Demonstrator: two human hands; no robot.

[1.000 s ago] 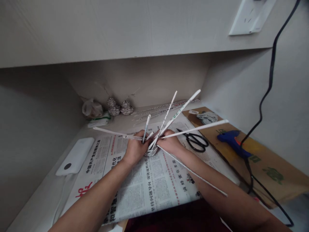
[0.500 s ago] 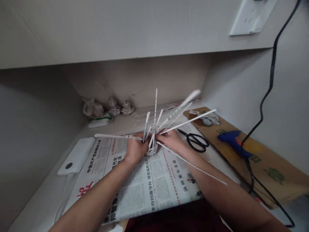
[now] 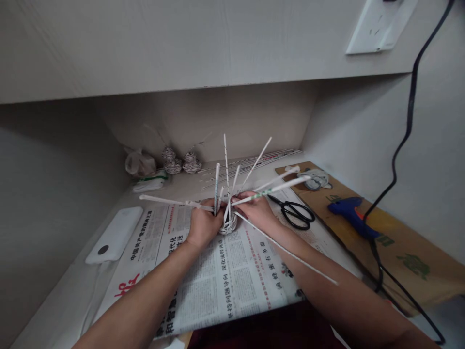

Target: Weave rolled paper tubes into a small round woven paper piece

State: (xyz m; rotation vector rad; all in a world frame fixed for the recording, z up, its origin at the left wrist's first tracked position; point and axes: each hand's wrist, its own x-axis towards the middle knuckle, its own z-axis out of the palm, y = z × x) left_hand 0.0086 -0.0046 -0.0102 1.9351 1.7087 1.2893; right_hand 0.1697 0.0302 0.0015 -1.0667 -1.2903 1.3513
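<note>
A small woven paper piece (image 3: 228,225) stands on the newspaper (image 3: 232,281) between my hands, with several rolled-paper sticks fanning out of its top. My left hand (image 3: 205,220) is closed around its left side, fingertips partly hidden behind the sticks. On the right, my right hand (image 3: 256,208) pinches a rolled-paper stick (image 3: 272,191) close to the weave; this stick points to the right. Another stick (image 3: 286,248) slants down over my right forearm. Just beyond my right hand lie black-handled scissors (image 3: 296,213).
A blue glue gun (image 3: 350,213) with a black cord (image 3: 409,106) rests on cardboard (image 3: 410,261). At the back are loose paper sticks (image 3: 254,162), two woven gourd shapes (image 3: 192,162) and a plastic bag (image 3: 138,162). A white power bank (image 3: 115,235) lies left.
My right hand has swung the thick stick from pointing up and right to lower and further right. The other sticks have shifted slightly; my left hand stays in place.
</note>
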